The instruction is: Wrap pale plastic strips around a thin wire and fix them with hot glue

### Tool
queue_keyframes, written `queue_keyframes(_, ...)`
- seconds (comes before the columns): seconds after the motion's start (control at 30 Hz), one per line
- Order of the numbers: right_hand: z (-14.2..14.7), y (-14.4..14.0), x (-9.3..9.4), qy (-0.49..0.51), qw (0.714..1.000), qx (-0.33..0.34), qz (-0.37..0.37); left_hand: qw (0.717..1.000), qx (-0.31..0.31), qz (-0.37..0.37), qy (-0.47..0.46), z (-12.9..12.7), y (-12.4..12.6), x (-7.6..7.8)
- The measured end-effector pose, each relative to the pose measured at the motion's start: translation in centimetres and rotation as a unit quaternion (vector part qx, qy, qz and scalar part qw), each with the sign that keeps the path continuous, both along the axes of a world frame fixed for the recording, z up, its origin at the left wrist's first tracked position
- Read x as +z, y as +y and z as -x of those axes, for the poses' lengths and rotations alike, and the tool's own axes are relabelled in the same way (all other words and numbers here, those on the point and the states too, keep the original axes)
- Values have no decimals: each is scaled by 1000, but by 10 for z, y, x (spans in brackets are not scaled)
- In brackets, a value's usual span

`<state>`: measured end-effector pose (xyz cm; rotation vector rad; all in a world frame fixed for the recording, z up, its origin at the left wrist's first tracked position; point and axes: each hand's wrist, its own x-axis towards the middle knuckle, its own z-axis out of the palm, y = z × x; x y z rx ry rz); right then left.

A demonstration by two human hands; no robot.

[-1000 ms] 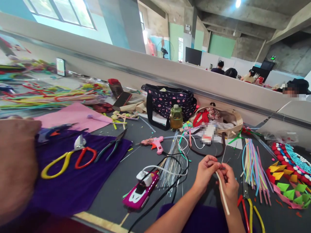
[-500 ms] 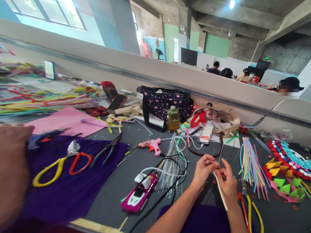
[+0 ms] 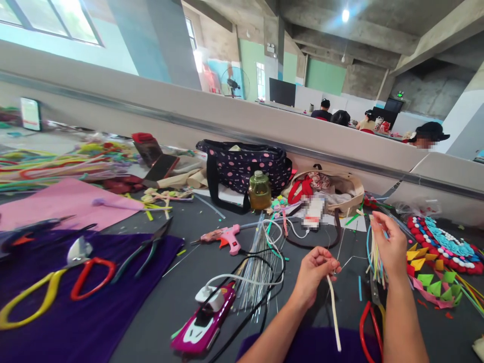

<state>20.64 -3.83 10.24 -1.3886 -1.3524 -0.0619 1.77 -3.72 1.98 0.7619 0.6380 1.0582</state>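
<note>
My left hand (image 3: pixel 317 272) is closed in a pinch on a cream pipe cleaner (image 3: pixel 334 317), which hangs down from the fingertips. A thin wire (image 3: pixel 343 234) rises from the same fingers. My right hand (image 3: pixel 391 244) is raised over a bundle of pale pipe cleaners (image 3: pixel 377 252) and partly covers it. Its fingers are bent together at the bundle's far end; what they hold, if anything, is too small to make out. Below that hand lie red-and-yellow-handled scissors (image 3: pixel 372 322), partly behind the right forearm.
A pink glue gun (image 3: pixel 223 238), clear wires or sticks (image 3: pixel 251 282) and a magenta power strip (image 3: pixel 206 320) lie to the left. Large scissors (image 3: pixel 77 262) and pliers (image 3: pixel 145 252) rest on purple cloth (image 3: pixel 113 307). Behind stand a bottle (image 3: pixel 259 191) and dotted bag (image 3: pixel 245 169).
My right hand has left the cream pipe cleaner and moved right and up to the bundle. My left hand keeps the pipe cleaner. A blurred arm at far left is gone; the view has turned right.
</note>
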Motion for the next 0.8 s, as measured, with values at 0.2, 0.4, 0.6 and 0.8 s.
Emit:
queue_keyframes(0.2, 17, 18, 33, 15, 993, 98, 67, 999, 18, -42, -23, 6, 0, 7)
queue_keyframes(0.4, 31, 26, 59, -83, 983, 159, 46, 996, -35, -13, -85, 12, -2, 13)
queue_keyframes(0.6, 37, 26, 66, -154, 968, 192, 49, 994, -52, -9, -94, 11, -4, 11)
queue_keyframes(0.8, 43, 23, 70, -145, 968, 202, 41, 994, -44, -6, -99, 12, -5, 14)
